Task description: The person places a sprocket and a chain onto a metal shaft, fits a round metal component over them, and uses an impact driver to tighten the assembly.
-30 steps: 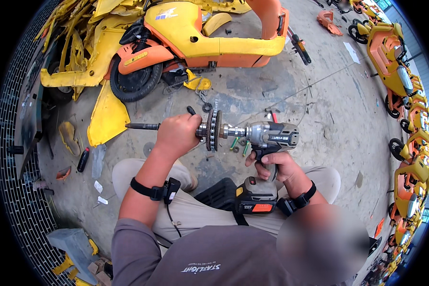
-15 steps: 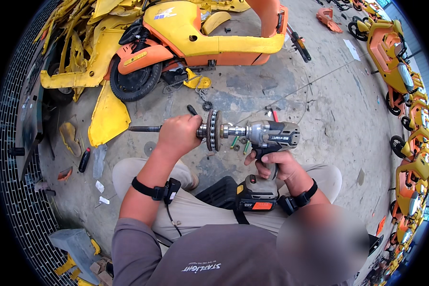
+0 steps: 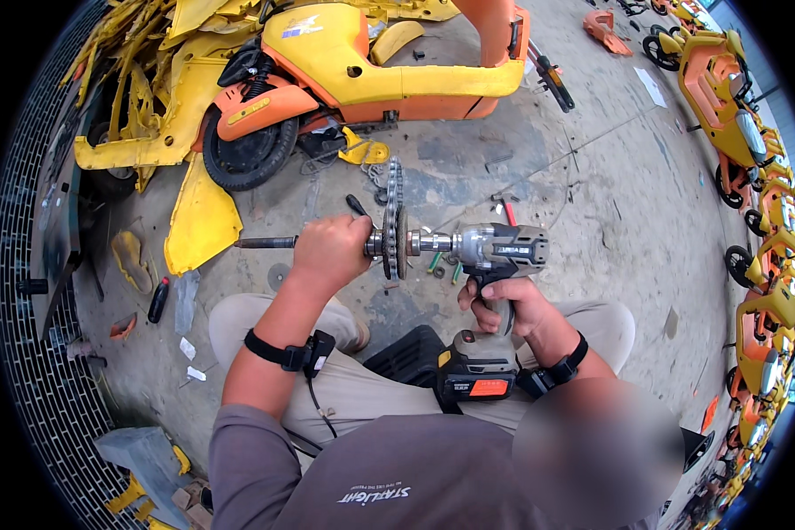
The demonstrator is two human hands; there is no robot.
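Note:
My left hand [image 3: 331, 252] is closed round a metal shaft [image 3: 265, 242] that sticks out to the left past my fist. Just right of the fist, round discs [image 3: 403, 245] sit on the same shaft, and a link chain [image 3: 393, 190] runs over them and stands up above their top edge. A socket extension [image 3: 435, 242] joins the discs to a cordless impact wrench [image 3: 508, 250]. Gripping the wrench's handle is my right hand [image 3: 517, 305], some fingers near the trigger. Its black battery [image 3: 477, 380] hangs over my lap.
Ahead lies a yellow and orange scooter body [image 3: 389, 62] with a black wheel [image 3: 247, 150]. Yellow panels [image 3: 163, 97] are heaped at the far left. A dark bottle [image 3: 158, 299] and small parts lie on the floor. Scooters [image 3: 733, 115] line the right side.
The chain, earlier close round the discs, now reaches up above them. The impact wrench has tilted slightly; both hands stay nearly in place.

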